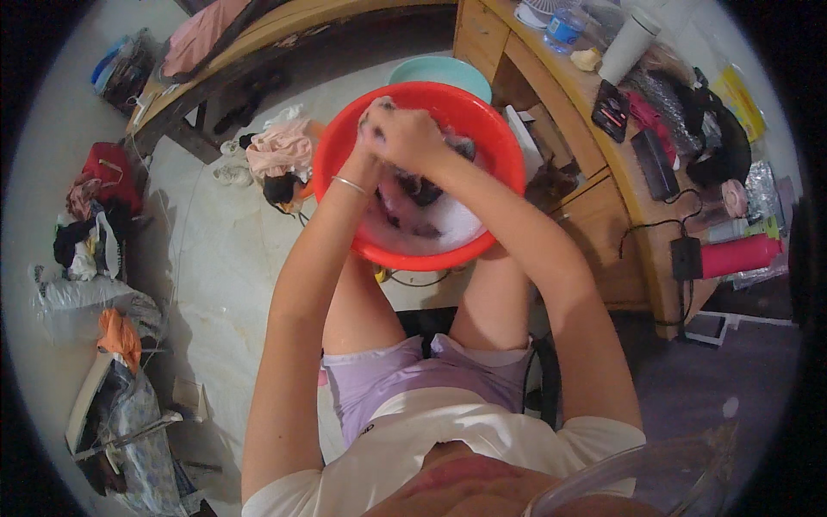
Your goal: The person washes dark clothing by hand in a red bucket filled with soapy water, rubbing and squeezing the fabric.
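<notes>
A red plastic basin (510, 161) stands in front of me, above my knees in the view. Inside it is whitish, sudsy water (452, 226) with wet dark and pink fabric (423, 190). Over the basin's far left part, my left hand (367, 152), with a thin bangle at the wrist, is pressed against my right hand (417, 136). Both are closed around a bunched wet cloth (379, 134) with dark patches. Most of that cloth is hidden by my fingers. How far it hangs down into the basin I cannot tell.
Behind the basin sits a turquoise basin (446, 70). A heap of clothes (284, 148) lies to its left. A wooden desk (636, 239) on the right bears a white tumbler (630, 45), a water bottle (563, 29) and cables. Bags and clothes (97, 239) line the left wall.
</notes>
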`<state>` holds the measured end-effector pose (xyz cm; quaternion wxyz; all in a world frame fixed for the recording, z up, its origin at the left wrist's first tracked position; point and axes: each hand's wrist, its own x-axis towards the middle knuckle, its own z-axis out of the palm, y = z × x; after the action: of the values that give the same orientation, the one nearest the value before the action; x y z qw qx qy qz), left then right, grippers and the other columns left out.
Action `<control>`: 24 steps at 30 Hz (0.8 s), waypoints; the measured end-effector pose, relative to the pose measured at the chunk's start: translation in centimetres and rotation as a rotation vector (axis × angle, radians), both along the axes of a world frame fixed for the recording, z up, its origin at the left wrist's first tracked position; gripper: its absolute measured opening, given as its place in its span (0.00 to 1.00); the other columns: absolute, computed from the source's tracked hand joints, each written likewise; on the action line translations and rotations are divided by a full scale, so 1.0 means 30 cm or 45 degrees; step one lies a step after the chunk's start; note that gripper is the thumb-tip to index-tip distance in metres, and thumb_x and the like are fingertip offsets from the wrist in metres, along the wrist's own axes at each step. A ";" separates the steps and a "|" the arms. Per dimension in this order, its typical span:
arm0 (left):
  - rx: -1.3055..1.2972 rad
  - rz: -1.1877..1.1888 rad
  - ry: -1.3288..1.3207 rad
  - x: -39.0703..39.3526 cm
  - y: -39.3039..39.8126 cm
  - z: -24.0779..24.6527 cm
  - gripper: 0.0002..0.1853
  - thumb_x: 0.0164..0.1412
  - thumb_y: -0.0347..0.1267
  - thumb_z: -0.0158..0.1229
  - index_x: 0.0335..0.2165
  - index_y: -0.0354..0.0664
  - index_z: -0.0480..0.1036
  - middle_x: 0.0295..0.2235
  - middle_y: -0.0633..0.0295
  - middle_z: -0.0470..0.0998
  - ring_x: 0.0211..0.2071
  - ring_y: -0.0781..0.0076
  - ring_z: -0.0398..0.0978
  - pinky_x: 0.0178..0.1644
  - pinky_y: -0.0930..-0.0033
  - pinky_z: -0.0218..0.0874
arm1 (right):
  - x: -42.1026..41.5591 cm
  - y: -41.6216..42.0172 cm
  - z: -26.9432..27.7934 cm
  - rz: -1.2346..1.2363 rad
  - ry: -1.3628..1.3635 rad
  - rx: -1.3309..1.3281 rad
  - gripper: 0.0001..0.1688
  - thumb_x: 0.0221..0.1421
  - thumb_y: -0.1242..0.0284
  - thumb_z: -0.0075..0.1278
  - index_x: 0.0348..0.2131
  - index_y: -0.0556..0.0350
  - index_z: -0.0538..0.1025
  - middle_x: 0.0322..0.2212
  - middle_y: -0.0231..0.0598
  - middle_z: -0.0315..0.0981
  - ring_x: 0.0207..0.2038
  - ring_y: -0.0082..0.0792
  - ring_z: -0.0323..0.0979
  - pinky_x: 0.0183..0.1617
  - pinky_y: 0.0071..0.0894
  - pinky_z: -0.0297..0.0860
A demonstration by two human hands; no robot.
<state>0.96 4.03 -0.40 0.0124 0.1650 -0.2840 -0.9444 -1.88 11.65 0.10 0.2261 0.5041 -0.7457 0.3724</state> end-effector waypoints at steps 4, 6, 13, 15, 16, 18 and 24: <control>-0.297 0.068 -0.057 -0.049 0.005 -0.006 0.15 0.59 0.42 0.42 0.30 0.45 0.70 0.28 0.60 0.74 0.29 0.67 0.72 0.34 0.63 0.66 | -0.192 0.009 -0.024 -0.389 -0.093 0.035 0.12 0.48 0.63 0.44 0.26 0.53 0.71 0.16 0.49 0.70 0.21 0.50 0.71 0.25 0.48 0.68; -0.355 0.195 -0.122 -0.055 -0.001 -0.001 0.13 0.59 0.41 0.43 0.29 0.47 0.69 0.27 0.62 0.73 0.28 0.68 0.72 0.33 0.64 0.66 | -0.184 0.014 -0.028 -0.312 -0.179 0.085 0.12 0.49 0.64 0.43 0.27 0.54 0.70 0.17 0.50 0.71 0.22 0.51 0.71 0.25 0.50 0.67; -0.066 0.239 0.151 -0.087 -0.100 -0.124 0.14 0.58 0.42 0.46 0.20 0.49 0.65 0.18 0.64 0.70 0.21 0.69 0.68 0.25 0.66 0.62 | -0.036 0.019 0.008 0.006 -0.280 0.120 0.17 0.50 0.62 0.43 0.35 0.55 0.65 0.23 0.50 0.72 0.27 0.52 0.72 0.30 0.50 0.67; -0.060 0.279 0.100 -0.077 -0.087 -0.111 0.15 0.58 0.42 0.46 0.19 0.49 0.65 0.17 0.65 0.69 0.20 0.69 0.68 0.25 0.66 0.62 | -0.042 0.020 0.014 -0.027 -0.272 0.139 0.18 0.50 0.61 0.44 0.34 0.57 0.65 0.24 0.49 0.72 0.27 0.52 0.72 0.30 0.49 0.67; -0.061 0.237 0.140 -0.070 -0.088 -0.109 0.15 0.58 0.42 0.46 0.19 0.49 0.65 0.17 0.65 0.69 0.20 0.69 0.68 0.25 0.67 0.62 | -0.031 0.025 0.017 -0.028 -0.246 0.144 0.19 0.50 0.60 0.45 0.33 0.57 0.65 0.24 0.49 0.72 0.28 0.51 0.72 0.31 0.48 0.67; -0.066 0.156 0.224 -0.054 -0.098 -0.102 0.15 0.58 0.42 0.46 0.19 0.49 0.65 0.17 0.65 0.69 0.20 0.70 0.68 0.25 0.67 0.61 | 0.010 0.039 0.026 0.093 -0.147 0.070 0.21 0.50 0.56 0.46 0.31 0.58 0.67 0.22 0.47 0.72 0.26 0.49 0.72 0.30 0.46 0.68; -0.126 0.063 0.035 -0.078 -0.016 -0.052 0.13 0.59 0.41 0.46 0.23 0.47 0.65 0.22 0.68 0.71 0.24 0.73 0.69 0.27 0.69 0.62 | -0.144 0.033 0.012 -0.230 -0.090 0.074 0.17 0.51 0.59 0.45 0.31 0.55 0.71 0.20 0.45 0.72 0.24 0.46 0.72 0.27 0.46 0.68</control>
<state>-1.38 3.55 -1.95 0.0477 0.1583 -0.3262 -0.9307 -6.19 12.63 0.46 0.2177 0.4277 -0.8061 0.3461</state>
